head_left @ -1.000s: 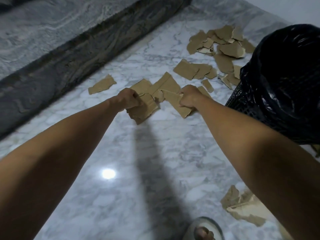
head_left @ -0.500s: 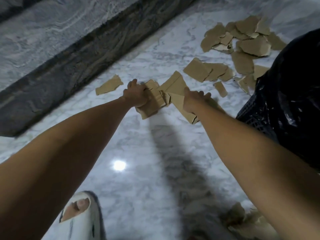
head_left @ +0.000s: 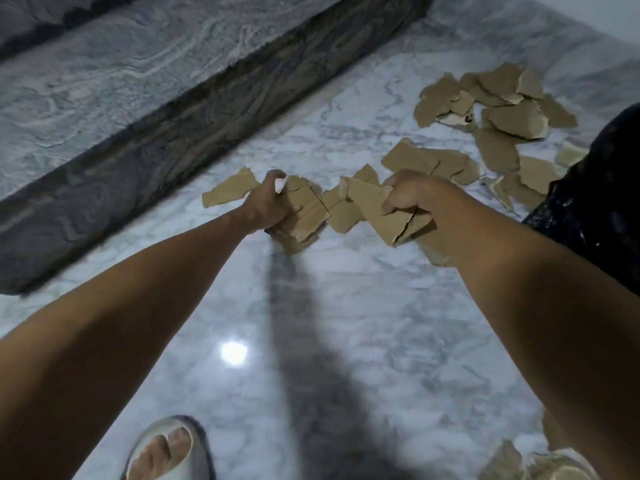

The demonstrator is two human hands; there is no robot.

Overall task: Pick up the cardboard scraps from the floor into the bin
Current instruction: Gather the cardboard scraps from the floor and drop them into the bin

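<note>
Our left hand (head_left: 268, 206) holds a closed grip on a stack of flat, ragged-edged brown cardboard scraps (head_left: 304, 213). Our right hand (head_left: 419, 199) clamps a creased, torn piece (head_left: 377, 209). Both bundles are above the glossy veined marble floor (head_left: 346, 323). More matte scraps (head_left: 498, 105) lie scattered beyond, beside the black plastic-lined bin (head_left: 602, 202) at right.
</note>
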